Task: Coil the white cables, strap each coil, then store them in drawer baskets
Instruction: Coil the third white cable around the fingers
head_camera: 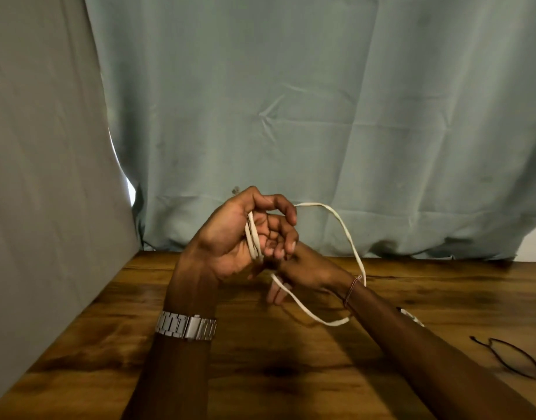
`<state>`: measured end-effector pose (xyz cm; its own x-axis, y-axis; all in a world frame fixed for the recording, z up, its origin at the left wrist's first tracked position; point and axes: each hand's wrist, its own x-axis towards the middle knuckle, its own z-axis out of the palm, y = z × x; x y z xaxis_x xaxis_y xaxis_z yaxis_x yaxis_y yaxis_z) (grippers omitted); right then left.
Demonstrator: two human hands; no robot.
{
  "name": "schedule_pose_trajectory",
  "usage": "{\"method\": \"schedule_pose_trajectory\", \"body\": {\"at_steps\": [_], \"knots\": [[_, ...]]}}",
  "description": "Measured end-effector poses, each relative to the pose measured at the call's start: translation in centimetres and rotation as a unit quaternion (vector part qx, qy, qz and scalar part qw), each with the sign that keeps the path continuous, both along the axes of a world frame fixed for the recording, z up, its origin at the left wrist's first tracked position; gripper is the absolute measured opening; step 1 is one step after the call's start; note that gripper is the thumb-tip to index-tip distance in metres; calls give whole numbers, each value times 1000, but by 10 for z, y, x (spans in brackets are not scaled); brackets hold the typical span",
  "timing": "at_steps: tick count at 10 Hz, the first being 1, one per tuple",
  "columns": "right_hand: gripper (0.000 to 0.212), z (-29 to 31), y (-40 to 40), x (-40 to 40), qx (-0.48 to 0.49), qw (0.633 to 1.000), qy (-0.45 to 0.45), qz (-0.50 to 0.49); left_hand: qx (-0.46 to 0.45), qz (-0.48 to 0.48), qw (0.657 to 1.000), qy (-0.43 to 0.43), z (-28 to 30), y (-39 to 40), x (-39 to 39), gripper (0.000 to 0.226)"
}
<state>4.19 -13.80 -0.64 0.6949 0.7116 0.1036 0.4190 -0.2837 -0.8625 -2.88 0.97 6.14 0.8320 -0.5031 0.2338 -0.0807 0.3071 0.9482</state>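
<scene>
Nearest the camera is the wooden table [260, 374], and both forearms rise from its front edge. A steel watch [186, 325] sits on the left wrist at about 7 o'clock from the hands. At 4 o'clock, well apart from them, a thin black loop [512, 357] lies flat on the wood. A small white object [412, 317] peeks out from behind the right forearm (too little of it shows to tell what it is).

The left hand [245, 237] is raised above the table with its palm toward the camera. Its fingers curl inward over several turns of the white cord [347, 234] wound across the palm. The right hand [303, 268] is just below it at 4 o'clock, touching it, with blurred fingers pointing down at the table. The cord crosses those fingers, but I cannot tell whether they pinch it. A thread bracelet [351, 291] circles the right wrist.

From the left fingertips the free cord swings out toward 2 o'clock in a wide loop. It drops past the right wrist, curves under the forearm and runs back up to the hands, hanging in the air over the table.

Behind the table, a creased pale green curtain [321, 101] fills the back. A grey sheet [48, 177] hangs at 9 o'clock.
</scene>
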Motion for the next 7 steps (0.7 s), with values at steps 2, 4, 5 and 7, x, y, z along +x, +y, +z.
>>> {"method": "schedule_pose_trajectory", "body": {"at_steps": [2, 4, 5, 7], "knots": [[41, 38, 2, -23, 36, 995, 34, -91, 100, -109, 987, 61, -12, -12, 14, 38], [26, 16, 40, 29, -628, 764, -139, -42, 164, -140, 973, 87, -19, -12, 24, 56], [14, 69, -12, 24, -96, 903, -417, -32, 201, -118, 966, 107, -24, -11, 28, 70], [10, 90, -16, 5, -120, 865, -477, -96, 173, -14, 980, 101, -26, -17, 27, 91]]}}
